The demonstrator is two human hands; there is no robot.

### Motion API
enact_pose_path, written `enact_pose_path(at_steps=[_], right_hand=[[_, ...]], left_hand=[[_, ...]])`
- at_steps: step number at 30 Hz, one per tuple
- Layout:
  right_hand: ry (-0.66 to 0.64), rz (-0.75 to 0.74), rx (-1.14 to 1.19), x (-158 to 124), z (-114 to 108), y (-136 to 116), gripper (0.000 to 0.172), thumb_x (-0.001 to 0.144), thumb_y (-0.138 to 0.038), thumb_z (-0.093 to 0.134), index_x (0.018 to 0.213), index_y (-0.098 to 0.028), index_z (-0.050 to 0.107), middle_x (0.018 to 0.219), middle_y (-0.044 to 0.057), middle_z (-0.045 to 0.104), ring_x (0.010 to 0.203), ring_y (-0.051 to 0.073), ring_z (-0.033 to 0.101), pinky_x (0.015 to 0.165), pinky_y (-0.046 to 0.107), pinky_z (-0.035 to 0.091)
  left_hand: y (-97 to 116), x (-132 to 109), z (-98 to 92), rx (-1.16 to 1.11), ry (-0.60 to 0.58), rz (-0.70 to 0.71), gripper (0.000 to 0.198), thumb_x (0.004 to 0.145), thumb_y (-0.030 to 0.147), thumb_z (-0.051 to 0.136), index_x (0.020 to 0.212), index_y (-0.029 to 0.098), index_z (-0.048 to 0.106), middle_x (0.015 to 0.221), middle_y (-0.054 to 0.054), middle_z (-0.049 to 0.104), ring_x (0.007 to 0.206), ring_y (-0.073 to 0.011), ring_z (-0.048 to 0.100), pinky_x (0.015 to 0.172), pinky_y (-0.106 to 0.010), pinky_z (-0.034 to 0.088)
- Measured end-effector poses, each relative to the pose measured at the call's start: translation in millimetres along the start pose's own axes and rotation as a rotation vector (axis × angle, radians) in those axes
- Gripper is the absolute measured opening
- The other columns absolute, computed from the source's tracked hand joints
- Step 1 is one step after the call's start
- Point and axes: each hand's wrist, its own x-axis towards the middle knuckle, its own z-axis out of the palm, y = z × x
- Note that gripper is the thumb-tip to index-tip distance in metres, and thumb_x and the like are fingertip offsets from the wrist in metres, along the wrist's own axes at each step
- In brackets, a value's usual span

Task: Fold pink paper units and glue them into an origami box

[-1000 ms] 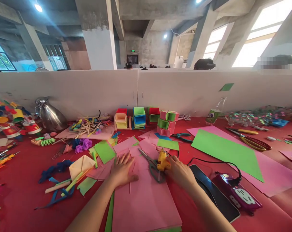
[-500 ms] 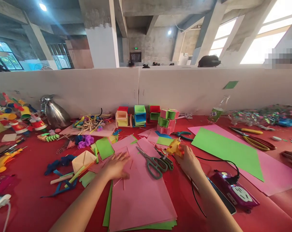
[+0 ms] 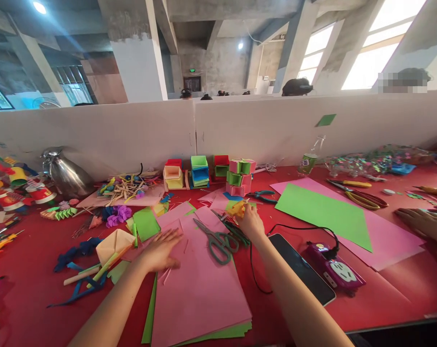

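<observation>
My left hand (image 3: pixel 162 250) lies open with fingers spread on a stack of pink paper (image 3: pixel 204 299), which has green sheets under it. Thin pink paper strips lie by its fingertips. In my right hand (image 3: pixel 251 221) is a small yellow hot glue gun (image 3: pixel 236 209), mostly covered by the fingers. It is just beyond the green-handled scissors (image 3: pixel 220 245) that rest on the pink stack. Another dark-green-handled tool (image 3: pixel 236 233) lies partly hidden beneath my right hand. Folded pink and green paper boxes (image 3: pixel 240 178) stand stacked behind the glue gun.
A phone (image 3: pixel 301 267) and a purple power strip (image 3: pixel 336 270) with a black cord lie right of my right forearm. Farther right, another person's hand (image 3: pixel 421 224) rests near green and pink sheets (image 3: pixel 323 212). A steel jug (image 3: pixel 66 173) and craft scraps (image 3: pixel 128 188) are at left.
My right hand has moved forward and left with the hot glue gun, uncovering more of the phone. My left hand stays on the paper. The view has swung right, showing more of the other person's hand.
</observation>
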Motion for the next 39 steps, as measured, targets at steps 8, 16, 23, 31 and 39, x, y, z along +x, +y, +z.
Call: enact_pose_path(at_steps=[8, 16, 23, 31, 39], right_hand=[[0.041, 0.000, -0.111, -57.9, -36.2, 58.2, 0.044, 0.085, -0.032, 0.049, 0.121, -0.007, 0.048, 0.119, 0.019, 0.054, 0.109, 0.032, 0.050, 0.090, 0.042, 0.039], [-0.042, 0.124, -0.129, -113.8, -28.5, 126.7, 0.069, 0.077, -0.055, 0.045, 0.128, -0.008, 0.041, 0.113, 0.019, 0.058, 0.099, 0.033, 0.057, 0.081, 0.042, 0.044], [-0.085, 0.006, -0.031, -119.5, -29.3, 140.1, 0.057, 0.077, -0.040, 0.041, 0.128, -0.015, 0.041, 0.124, 0.013, 0.054, 0.108, 0.030, 0.053, 0.087, 0.041, 0.042], [-0.049, 0.085, -0.176, -122.4, -28.3, 115.6, 0.075, 0.074, -0.058, 0.044, 0.132, -0.012, 0.036, 0.115, 0.017, 0.055, 0.102, 0.034, 0.054, 0.079, 0.042, 0.044], [0.027, 0.168, -0.238, -117.0, -24.0, 101.1, 0.067, 0.073, -0.051, 0.045, 0.126, -0.010, 0.041, 0.109, 0.017, 0.058, 0.096, 0.033, 0.056, 0.076, 0.041, 0.044]], left_hand=[[-2.9, -4.5, 4.1, -0.039, 0.037, 0.017, 0.079, 0.068, 0.050, 0.063, 0.137, 0.027, 0.033, 0.148, -0.005, 0.021, 0.137, -0.0248, 0.017, 0.110, -0.042, 0.016], [-6.6, -4.9, 7.8, -0.093, 0.094, 0.081, 0.079, 0.067, 0.055, 0.064, 0.135, 0.027, 0.037, 0.145, -0.006, 0.029, 0.135, -0.0275, 0.023, 0.109, -0.044, 0.019], [-8.7, -6.2, 9.5, -0.097, 0.107, 0.094, 0.081, 0.067, 0.061, 0.061, 0.135, 0.026, 0.037, 0.145, -0.006, 0.029, 0.134, -0.0286, 0.024, 0.109, -0.045, 0.021], [-6.0, -7.0, 7.2, -0.068, 0.084, 0.079, 0.081, 0.068, 0.062, 0.059, 0.136, 0.023, 0.036, 0.146, -0.007, 0.028, 0.135, -0.0281, 0.023, 0.110, -0.044, 0.019], [-5.7, -7.3, 9.5, -0.059, 0.092, 0.055, 0.082, 0.069, 0.060, 0.060, 0.137, 0.022, 0.034, 0.147, -0.008, 0.026, 0.136, -0.0276, 0.020, 0.110, -0.043, 0.018]])
